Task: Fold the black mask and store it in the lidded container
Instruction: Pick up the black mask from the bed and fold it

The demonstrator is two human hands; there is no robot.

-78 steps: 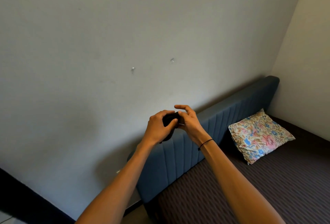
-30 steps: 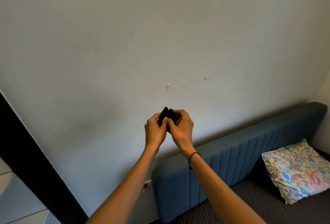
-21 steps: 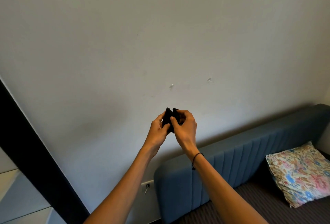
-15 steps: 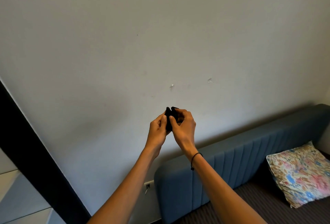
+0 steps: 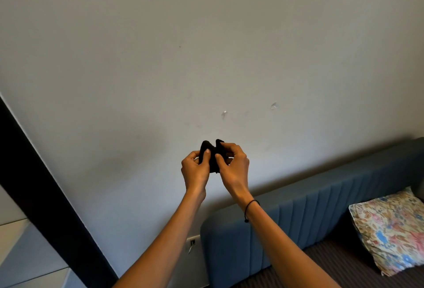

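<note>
black mask [image 5: 212, 158] – bunched between both | left hand [image 5: 195, 169] pinching it | right hand [image 5: 234, 168] pinching it

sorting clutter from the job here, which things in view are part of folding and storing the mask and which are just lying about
Part of the job:
- black mask, bunched up
- left hand, gripping the mask
- right hand, gripping the mask
The lidded container is not in view.

Just lying about:
- floral pillow
- blue headboard
- wall socket
- black wrist cord
</note>
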